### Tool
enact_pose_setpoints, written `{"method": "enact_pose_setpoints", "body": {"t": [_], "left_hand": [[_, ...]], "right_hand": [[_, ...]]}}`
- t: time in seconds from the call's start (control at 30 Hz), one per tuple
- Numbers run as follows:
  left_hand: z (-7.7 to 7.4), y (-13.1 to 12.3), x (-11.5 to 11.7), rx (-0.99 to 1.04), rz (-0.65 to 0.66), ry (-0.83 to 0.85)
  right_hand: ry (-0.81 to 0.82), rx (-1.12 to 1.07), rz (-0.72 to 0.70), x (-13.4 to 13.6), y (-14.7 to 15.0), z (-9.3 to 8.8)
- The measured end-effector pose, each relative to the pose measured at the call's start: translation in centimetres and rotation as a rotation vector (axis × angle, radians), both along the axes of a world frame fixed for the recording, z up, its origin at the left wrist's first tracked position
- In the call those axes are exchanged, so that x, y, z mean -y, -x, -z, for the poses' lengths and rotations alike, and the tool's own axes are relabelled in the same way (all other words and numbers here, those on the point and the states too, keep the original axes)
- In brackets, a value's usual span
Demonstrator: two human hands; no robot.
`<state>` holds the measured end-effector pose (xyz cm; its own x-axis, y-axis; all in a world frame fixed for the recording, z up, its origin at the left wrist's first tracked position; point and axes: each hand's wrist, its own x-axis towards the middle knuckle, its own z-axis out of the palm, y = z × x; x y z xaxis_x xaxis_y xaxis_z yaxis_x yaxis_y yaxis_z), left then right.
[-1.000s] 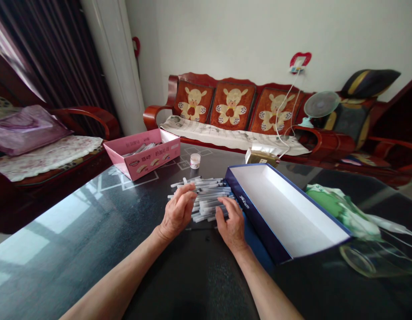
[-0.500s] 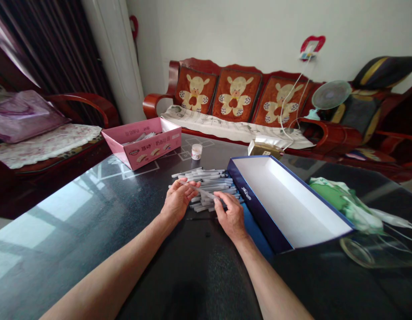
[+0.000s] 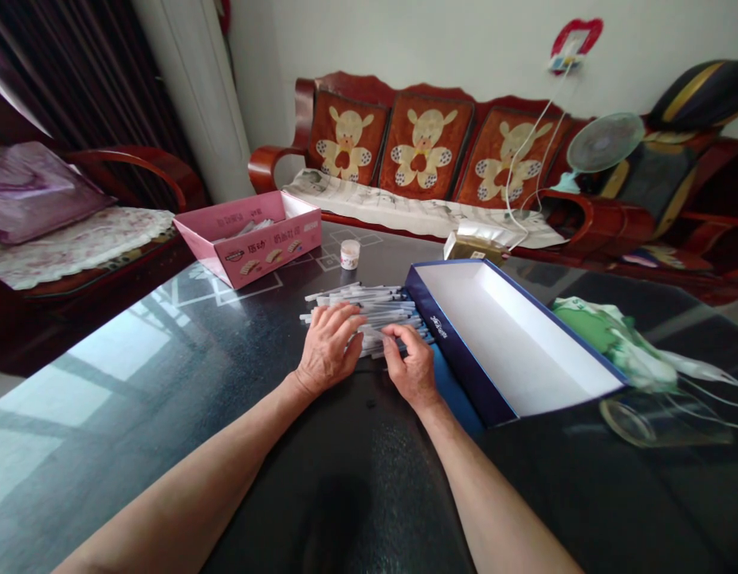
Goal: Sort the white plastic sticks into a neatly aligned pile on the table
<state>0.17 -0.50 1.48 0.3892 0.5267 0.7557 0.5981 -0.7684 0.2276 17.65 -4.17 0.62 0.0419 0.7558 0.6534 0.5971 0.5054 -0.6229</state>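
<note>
A pile of slim, whitish translucent pens (image 3: 378,296), several with dark tips, lies on the dark glossy table. My left hand (image 3: 330,343) is palm down over the pile's near left side, fingers bent and thumb tucked below, closed around one end of a pale pen; its fingers hide most of that pen. Facing it, my right hand (image 3: 412,367) pinches the pen's other end between thumb and forefinger. Just right of the pile stands a dark blue open box (image 3: 465,363) with a white inside.
A pink box (image 3: 273,247) holding more pale pens stands at the back left. Near it is a small white tub (image 3: 350,255). A tissue pack (image 3: 476,244) sits behind the blue box, a green-and-white bag (image 3: 614,343) to its right. Beyond the table is a wooden sofa (image 3: 273,167).
My left hand has turned from palm-up to palm-down over the pen. My right hand keeps its pinch. The view has tipped slightly downward, and the boxes stay in place.
</note>
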Motion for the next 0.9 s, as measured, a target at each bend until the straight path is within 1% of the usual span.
{"method": "enact_pose_setpoints", "body": {"t": [0.07,0.17,0.33,0.6,0.77,0.9], "left_hand": [[0.02,-0.11,0.18,-0.094,0.038,0.005],[0.21,-0.06,0.04,-0.157,0.067,0.02],[0.55,0.2,-0.4,-0.16,0.024,0.01],[0.95,0.21,-0.61,-0.142,0.044,0.021],[0.92,0.08,-0.53,-0.167,0.067,0.046],[0.62,-0.05,-0.29,-0.22,0.046,0.012]], "right_hand": [[0.021,-0.03,-0.012,0.03,0.15,0.03],[0.07,-0.077,-0.013,0.03,0.37,0.24],[0.122,-0.114,-0.017,0.02,0.31,0.33],[0.091,0.049,0.006,-0.23,-0.02,0.15],[0.108,0.029,0.04,-0.16,0.02,0.15],[0.128,-0.03,0.032,-0.04,0.08,-0.03]]}}
